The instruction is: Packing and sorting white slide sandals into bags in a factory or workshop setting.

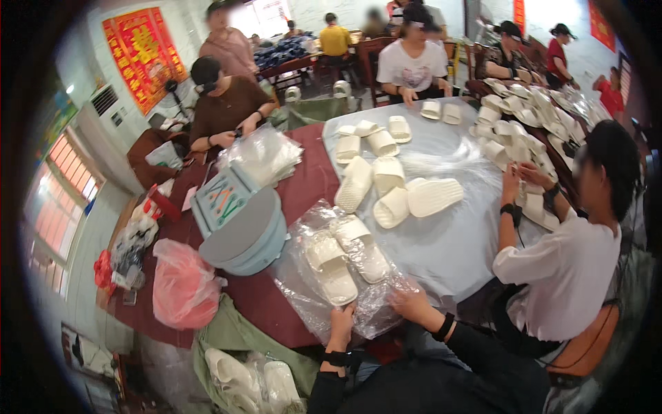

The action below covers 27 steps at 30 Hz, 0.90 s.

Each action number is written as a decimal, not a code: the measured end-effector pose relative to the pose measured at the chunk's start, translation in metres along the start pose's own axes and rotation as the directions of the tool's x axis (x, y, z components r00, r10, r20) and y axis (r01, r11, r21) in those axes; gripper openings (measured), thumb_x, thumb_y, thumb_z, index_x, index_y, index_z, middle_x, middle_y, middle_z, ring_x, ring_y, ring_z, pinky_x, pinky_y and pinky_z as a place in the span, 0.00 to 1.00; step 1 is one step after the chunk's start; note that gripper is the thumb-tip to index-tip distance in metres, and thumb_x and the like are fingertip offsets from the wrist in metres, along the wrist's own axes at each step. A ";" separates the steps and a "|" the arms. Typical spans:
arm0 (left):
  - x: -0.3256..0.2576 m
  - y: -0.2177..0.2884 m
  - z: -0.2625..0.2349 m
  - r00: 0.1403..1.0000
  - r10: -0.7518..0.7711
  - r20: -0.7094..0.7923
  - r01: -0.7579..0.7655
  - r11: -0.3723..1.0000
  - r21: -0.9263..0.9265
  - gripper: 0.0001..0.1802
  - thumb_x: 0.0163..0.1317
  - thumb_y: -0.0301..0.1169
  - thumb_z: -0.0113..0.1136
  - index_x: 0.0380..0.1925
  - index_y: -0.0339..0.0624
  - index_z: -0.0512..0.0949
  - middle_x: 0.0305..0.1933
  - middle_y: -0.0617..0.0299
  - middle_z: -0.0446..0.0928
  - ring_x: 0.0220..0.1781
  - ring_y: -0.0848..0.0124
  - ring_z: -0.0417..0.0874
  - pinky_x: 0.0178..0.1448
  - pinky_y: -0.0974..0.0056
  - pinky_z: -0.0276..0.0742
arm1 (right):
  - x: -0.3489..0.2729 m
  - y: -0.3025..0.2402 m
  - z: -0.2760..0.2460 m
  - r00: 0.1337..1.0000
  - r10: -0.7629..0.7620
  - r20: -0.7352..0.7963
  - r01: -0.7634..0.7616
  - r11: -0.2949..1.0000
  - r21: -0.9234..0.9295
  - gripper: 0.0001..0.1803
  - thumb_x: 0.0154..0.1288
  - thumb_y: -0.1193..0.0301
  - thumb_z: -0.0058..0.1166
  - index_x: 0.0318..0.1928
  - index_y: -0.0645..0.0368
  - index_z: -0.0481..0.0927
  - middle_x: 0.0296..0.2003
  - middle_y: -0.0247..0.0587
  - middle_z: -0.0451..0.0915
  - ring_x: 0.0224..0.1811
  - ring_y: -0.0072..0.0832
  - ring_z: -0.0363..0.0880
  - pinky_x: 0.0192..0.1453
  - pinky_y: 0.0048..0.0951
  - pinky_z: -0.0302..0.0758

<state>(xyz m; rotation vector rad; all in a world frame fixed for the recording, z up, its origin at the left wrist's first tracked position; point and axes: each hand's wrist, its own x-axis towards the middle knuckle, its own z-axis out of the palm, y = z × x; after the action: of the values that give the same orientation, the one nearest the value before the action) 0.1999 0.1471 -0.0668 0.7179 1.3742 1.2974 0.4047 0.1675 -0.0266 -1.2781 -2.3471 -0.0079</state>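
Observation:
A pair of white slippers [333, 271] lies at the table's near edge with a clear plastic bag [293, 276] around it. The straps face away from me. Whether both slippers are fully inside the film is hard to tell. My left hand [340, 327] is closed on the near end of the left slipper, with film bunched beside it. To its right, my right hand [414, 305] pinches the crumpled near edge of the bag; its fingertips are partly hidden by the film. Several loose white slippers [389, 172] sit farther off on the grey sheet [441, 241].
A grey-blue round-ended tub [245, 234] stands left of the bag. Beyond it is a stack of clear bags [265, 155]. A pink plastic bag [183, 286] and a green sack [238, 331] with bagged slippers are lower left. A co-worker [565, 255] handles slippers at right; others sit across.

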 end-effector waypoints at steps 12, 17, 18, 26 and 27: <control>0.014 -0.009 -0.022 0.996 -0.076 0.046 0.080 0.994 -0.077 0.10 0.58 0.21 0.53 0.42 0.35 0.74 0.33 0.64 0.74 0.29 0.75 0.73 0.29 0.71 0.67 | -0.010 0.005 -0.053 0.978 -0.018 0.206 -0.019 0.984 0.176 0.12 0.56 0.63 0.54 0.32 0.59 0.73 0.26 0.42 0.75 0.30 0.39 0.77 0.32 0.37 0.73; 0.010 -0.003 -0.012 0.984 -0.159 0.077 0.167 0.979 -0.112 0.13 0.59 0.21 0.52 0.46 0.32 0.71 0.45 0.58 0.74 0.44 0.67 0.75 0.48 0.64 0.70 | -0.012 0.009 -0.062 0.978 0.141 -0.153 -0.113 0.977 0.181 0.15 0.51 0.63 0.60 0.32 0.58 0.72 0.27 0.40 0.74 0.29 0.37 0.75 0.30 0.35 0.71; 0.012 -0.007 -0.016 0.984 -0.158 0.077 0.166 0.980 -0.112 0.13 0.59 0.21 0.52 0.46 0.32 0.71 0.45 0.58 0.74 0.44 0.67 0.75 0.48 0.64 0.70 | -0.007 0.009 -0.062 0.966 0.138 -0.218 -0.126 0.990 0.070 0.18 0.50 0.63 0.60 0.38 0.58 0.72 0.29 0.40 0.73 0.32 0.37 0.75 0.32 0.35 0.72; 0.005 0.003 -0.011 0.994 -0.087 0.060 0.092 0.992 -0.088 0.14 0.58 0.21 0.52 0.46 0.32 0.71 0.45 0.59 0.74 0.45 0.68 0.75 0.48 0.64 0.70 | -0.013 0.019 -0.031 0.923 0.385 -0.024 -0.382 0.921 0.076 0.29 0.51 0.66 0.58 0.55 0.54 0.68 0.34 0.43 0.73 0.35 0.40 0.75 0.37 0.37 0.73; 0.006 0.000 -0.013 0.995 -0.086 0.058 0.090 0.992 -0.089 0.14 0.58 0.21 0.52 0.46 0.32 0.71 0.45 0.59 0.74 0.45 0.68 0.75 0.48 0.64 0.70 | -0.013 0.020 -0.027 0.910 0.415 0.023 -0.414 0.901 0.131 0.27 0.52 0.67 0.56 0.55 0.53 0.68 0.32 0.43 0.73 0.34 0.41 0.75 0.36 0.38 0.73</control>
<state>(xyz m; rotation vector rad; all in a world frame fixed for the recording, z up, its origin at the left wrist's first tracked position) 0.1863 0.1491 -0.0707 0.6186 1.2808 1.2543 0.4372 0.1629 -0.0114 -1.6779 -1.9858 0.2766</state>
